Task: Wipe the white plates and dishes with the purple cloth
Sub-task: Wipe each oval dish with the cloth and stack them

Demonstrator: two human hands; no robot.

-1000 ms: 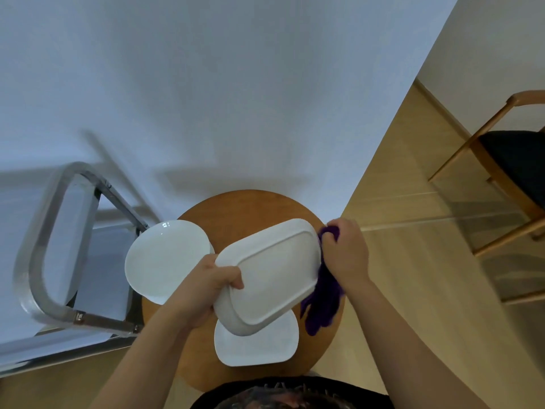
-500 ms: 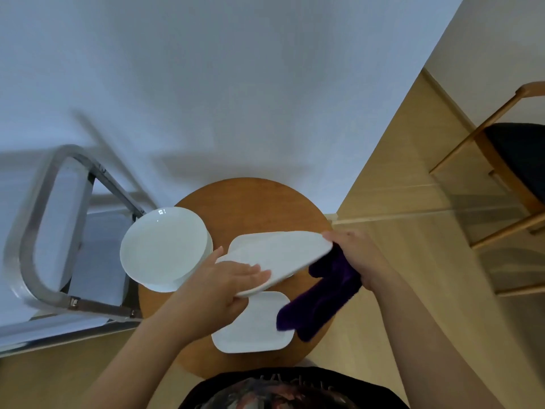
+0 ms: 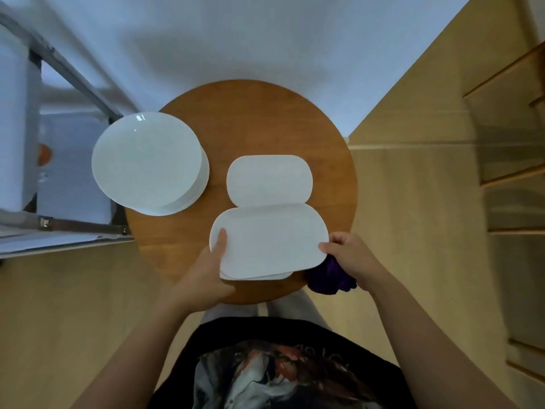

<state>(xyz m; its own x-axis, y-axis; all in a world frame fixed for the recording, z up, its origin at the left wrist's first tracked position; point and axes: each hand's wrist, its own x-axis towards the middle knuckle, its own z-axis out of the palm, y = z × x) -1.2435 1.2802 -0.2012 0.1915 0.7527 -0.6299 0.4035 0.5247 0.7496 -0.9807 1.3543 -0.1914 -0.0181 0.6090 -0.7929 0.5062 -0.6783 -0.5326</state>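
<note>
A white oblong dish point(image 3: 269, 240) lies level over another white dish whose edge point(image 3: 259, 278) shows beneath it, near the front of the round wooden table point(image 3: 265, 119). My left hand point(image 3: 206, 273) holds the dish's left end, thumb on top. My right hand point(image 3: 351, 255) pinches its right end and keeps the purple cloth point(image 3: 330, 276) bunched under the palm. A second oblong dish point(image 3: 269, 178) lies just behind. A stack of round white plates point(image 3: 147, 163) sits at the table's left.
A metal-framed chair or stand point(image 3: 73, 225) is close against the table's left side. A white wall rises behind the table. Wooden furniture point(image 3: 516, 143) stands on the light wood floor to the right.
The dish I held tilted up has come down flat over the dish at the table's front. The cloth went from hanging at the dish's right edge to bunched under my right hand.
</note>
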